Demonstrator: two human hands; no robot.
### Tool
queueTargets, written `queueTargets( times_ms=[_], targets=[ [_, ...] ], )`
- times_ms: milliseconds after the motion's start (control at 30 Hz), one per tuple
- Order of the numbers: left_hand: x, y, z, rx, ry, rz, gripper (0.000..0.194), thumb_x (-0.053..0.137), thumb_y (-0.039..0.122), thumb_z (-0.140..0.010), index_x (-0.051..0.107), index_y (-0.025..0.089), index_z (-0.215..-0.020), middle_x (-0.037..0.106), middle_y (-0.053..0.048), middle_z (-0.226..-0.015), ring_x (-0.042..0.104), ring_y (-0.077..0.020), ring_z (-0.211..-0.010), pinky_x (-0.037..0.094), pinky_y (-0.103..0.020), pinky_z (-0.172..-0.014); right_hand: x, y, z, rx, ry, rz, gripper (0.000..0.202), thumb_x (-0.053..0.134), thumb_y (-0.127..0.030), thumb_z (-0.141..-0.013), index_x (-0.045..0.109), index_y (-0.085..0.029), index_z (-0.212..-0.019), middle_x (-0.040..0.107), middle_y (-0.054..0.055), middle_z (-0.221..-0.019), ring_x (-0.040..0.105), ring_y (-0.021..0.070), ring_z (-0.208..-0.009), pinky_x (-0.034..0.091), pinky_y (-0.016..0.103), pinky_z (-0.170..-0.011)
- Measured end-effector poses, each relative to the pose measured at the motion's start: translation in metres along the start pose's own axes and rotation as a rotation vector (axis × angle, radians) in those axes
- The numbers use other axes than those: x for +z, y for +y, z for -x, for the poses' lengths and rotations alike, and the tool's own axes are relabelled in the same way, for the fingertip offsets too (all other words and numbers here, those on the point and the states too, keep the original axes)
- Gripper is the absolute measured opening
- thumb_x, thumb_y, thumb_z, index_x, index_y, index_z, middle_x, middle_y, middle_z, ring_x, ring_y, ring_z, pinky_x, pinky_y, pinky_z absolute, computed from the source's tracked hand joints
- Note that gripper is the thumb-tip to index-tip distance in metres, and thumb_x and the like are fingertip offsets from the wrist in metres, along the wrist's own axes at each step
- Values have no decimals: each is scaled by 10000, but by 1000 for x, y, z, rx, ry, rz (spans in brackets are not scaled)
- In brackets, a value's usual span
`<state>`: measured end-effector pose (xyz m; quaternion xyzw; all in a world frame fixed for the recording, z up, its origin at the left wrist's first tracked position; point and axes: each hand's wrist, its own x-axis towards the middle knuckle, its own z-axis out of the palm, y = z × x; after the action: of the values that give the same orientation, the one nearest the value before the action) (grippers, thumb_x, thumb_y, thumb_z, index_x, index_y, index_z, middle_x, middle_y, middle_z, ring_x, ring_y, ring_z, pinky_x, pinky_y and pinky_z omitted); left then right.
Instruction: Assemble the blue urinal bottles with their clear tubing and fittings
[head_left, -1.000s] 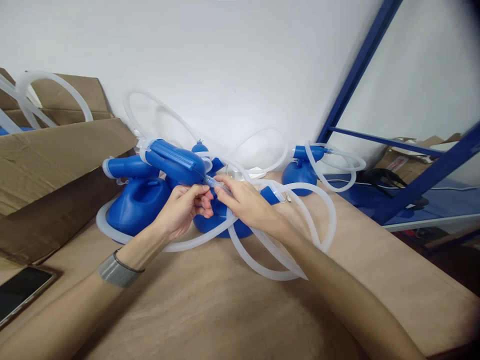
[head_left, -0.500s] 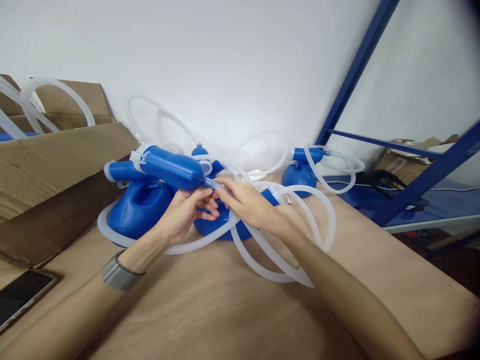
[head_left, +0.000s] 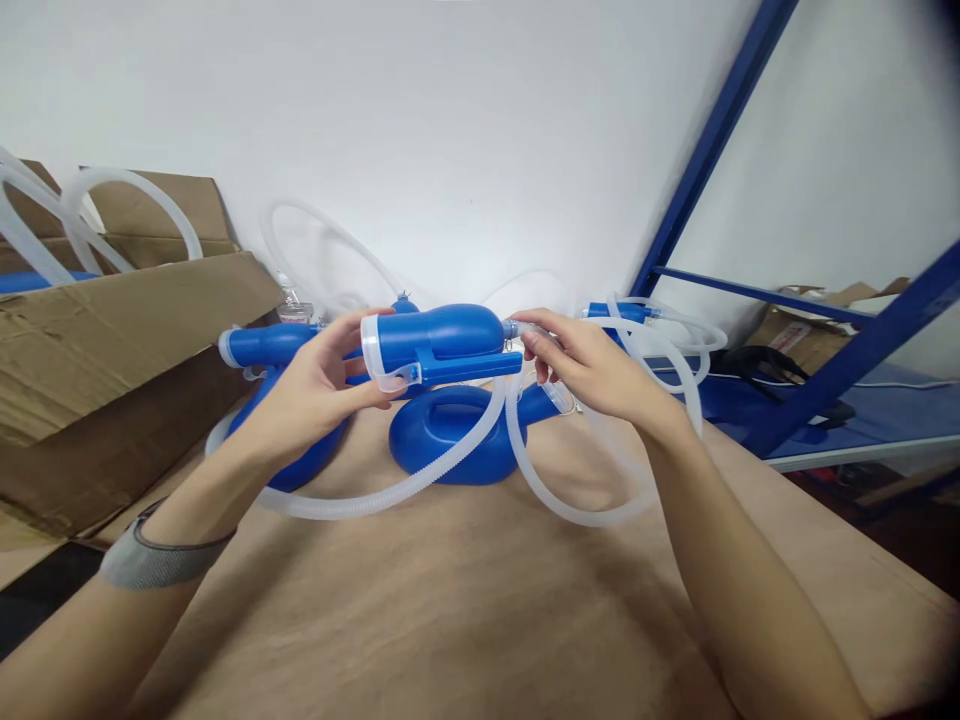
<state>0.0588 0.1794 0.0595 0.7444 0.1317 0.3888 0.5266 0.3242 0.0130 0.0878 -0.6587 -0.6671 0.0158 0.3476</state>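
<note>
A blue plastic cylinder (head_left: 450,333) with a translucent white rim and a flat blue strip along its underside is held level above the table. My left hand (head_left: 330,375) is closed around its rimmed end, thumb below and fingers behind. At its narrow end, my right hand (head_left: 581,360) pinches the clear hose connector (head_left: 516,328). Below lies a blue jug (head_left: 457,435) with a handle opening and a clear-collared neck pointing right. A white ribbed hose (head_left: 420,492) curves across the table in front. Another blue jug (head_left: 311,455) is partly hidden behind my left hand.
Cardboard boxes (head_left: 135,350) with hoses stand at left, and a black phone (head_left: 45,590) lies near them. Another blue bottle part (head_left: 606,311) with coiled hose sits at back right. A blue metal rack (head_left: 712,150) rises beside the brown table (head_left: 450,620).
The blue cylinder has moved right and turned, showing its strip along the underside. My left hand has shifted from the hose joint to the rimmed end; my right hand has moved right with the connector.
</note>
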Motion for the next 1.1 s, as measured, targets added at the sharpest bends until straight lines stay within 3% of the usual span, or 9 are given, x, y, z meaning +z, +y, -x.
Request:
queueTargets(
  times_ms=[200, 367, 500, 600, 667, 833, 967, 1033, 1100],
  targets=[
    [7, 5, 5, -3, 26, -182, 608, 955, 500, -770, 725, 284, -1290, 797, -51, -1208, 788, -300, -1063, 706, -329, -778, 0, 0, 2, -9, -75, 143, 538, 448, -531, -1107, 654, -195, -1474, 776, 135, -1292, 736, 314, -1073, 545, 467, -953],
    [9, 1, 6, -15, 47, -227, 716, 945, 564, -765, 692, 285, -1373, 783, -86, -1268, 801, -321, -1012, 721, -385, -750, -4, 3, 5, 58, -193, 191, 632, 586, -677, -1025, 647, -286, -1517, 799, 93, -1179, 737, 319, -1000, 562, 466, -898],
    [16, 2, 10, 148, 42, -272, 706, 933, 543, -792, 686, 280, -1399, 680, -113, -1475, 763, -349, -1157, 726, -415, -840, -2, 2, 4, 41, -223, -26, 718, 554, -731, -1020, 568, -293, -1589, 789, 96, -1212, 729, 279, -935, 585, 425, -849],
    [19, 5, 15, 265, 16, -325, 658, 893, 498, -855, 674, 302, -1444, 650, -113, -1503, 714, -368, -1252, 726, -436, -875, 0, 3, 2, -30, -282, -302, 899, 383, -903, -979, 640, -224, -1510, 781, 122, -1167, 713, 249, -863, 584, 376, -738],
    [21, 7, 18, 310, -6, -399, 619, 849, 486, -905, 659, 330, -1473, 620, -101, -1552, 636, -398, -1381, 720, -444, -911, 1, 1, 2, -24, -287, -392, 845, 470, -891, -962, 702, -217, -1415, 778, 117, -1173, 726, 252, -914, 592, 358, -745],
    [35, 5, 26, 358, 45, -562, 936, 795, 532, -943, 277, 426, -1716, 317, -112, -1781, 521, -463, -1496, 692, -502, -957, -12, -9, 5, -9, -199, -196, 538, 806, -606, -906, 746, -273, -1324, 776, 67, -1234, 733, 282, -1019, 598, 381, -839],
    [56, 4, 39, 632, 208, -821, 918, 768, 329, -971, 244, 405, -1721, 503, -161, -1571, 597, -417, -1363, 611, -571, -1050, -42, 0, 16, -36, 80, 38, 617, 822, -571, -890, 691, -282, -1419, 737, 88, -1316, 698, 340, -1117, 585, 453, -926],
    [67, 1, 48, 845, 45, -930, 734, 689, 176, -985, 410, 323, -1648, 677, -132, -1276, 703, -328, -1112, 635, -486, -940, -58, 12, 24, -12, 139, 83, 672, 825, -579, -884, 654, -284, -1464, 718, 108, -1353, 668, 375, -1190, 567, 495, -1001],
    [75, -6, 54, 941, -291, -999, 563, 604, 90, -980, 558, 243, -1520, 732, -81, -1010, 719, -248, -841, 631, -372, -722, -70, 25, 32, -9, 126, 52, 706, 832, -587, -877, 630, -298, -1489, 699, 115, -1399, 643, 387, -1249, 551, 504, -1040]
  ],
)
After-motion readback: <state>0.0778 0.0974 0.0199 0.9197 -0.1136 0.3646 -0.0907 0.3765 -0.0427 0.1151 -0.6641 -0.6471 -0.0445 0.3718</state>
